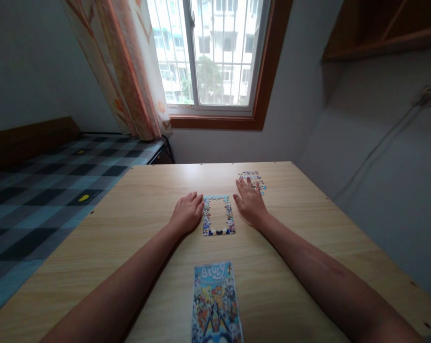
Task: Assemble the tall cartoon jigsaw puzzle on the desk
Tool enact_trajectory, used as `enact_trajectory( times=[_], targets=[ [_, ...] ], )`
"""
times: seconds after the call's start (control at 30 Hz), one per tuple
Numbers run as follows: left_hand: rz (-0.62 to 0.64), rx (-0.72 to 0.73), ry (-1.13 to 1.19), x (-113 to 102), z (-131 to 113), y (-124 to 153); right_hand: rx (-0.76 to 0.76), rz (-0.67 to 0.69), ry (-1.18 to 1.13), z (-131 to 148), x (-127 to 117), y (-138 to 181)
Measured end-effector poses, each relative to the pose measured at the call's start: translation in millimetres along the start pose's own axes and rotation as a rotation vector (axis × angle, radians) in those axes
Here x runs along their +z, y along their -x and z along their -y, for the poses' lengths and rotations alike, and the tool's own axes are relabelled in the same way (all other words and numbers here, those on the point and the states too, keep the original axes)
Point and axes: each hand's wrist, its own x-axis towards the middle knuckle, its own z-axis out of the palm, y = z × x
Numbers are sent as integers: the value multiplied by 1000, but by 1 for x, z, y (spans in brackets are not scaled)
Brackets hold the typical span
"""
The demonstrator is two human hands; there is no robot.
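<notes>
A small jigsaw frame (pixel 219 215), only its border assembled, lies in the middle of the wooden table (pixel 140 205). My left hand (pixel 187 211) rests flat against the frame's left side, fingers together and stretched out, holding nothing. My right hand (pixel 249 200) lies flat to the right of the frame, fingers spread, its fingertips reaching a pile of loose puzzle pieces (pixel 253 178) further back. A colourful reference picture card (pixel 216 302) lies near the table's front edge between my forearms.
A bed with a checked cover (pixel 47 190) stands left of the table. Behind the table are a barred window (pixel 215 52) and a curtain (pixel 129 71). A grey wall with a cable (pixel 380 147) runs along the right.
</notes>
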Motion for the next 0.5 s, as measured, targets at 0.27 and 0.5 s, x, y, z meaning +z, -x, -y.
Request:
enact_trajectory(
  times=[0.27, 0.5],
  targets=[
    [12, 29, -41, -1, -1, -1, 135, -486, -249, -116, -19, -25],
    [64, 20, -65, -7, -3, -1, 334, -463, -335, -147, -2, -22]
  ],
)
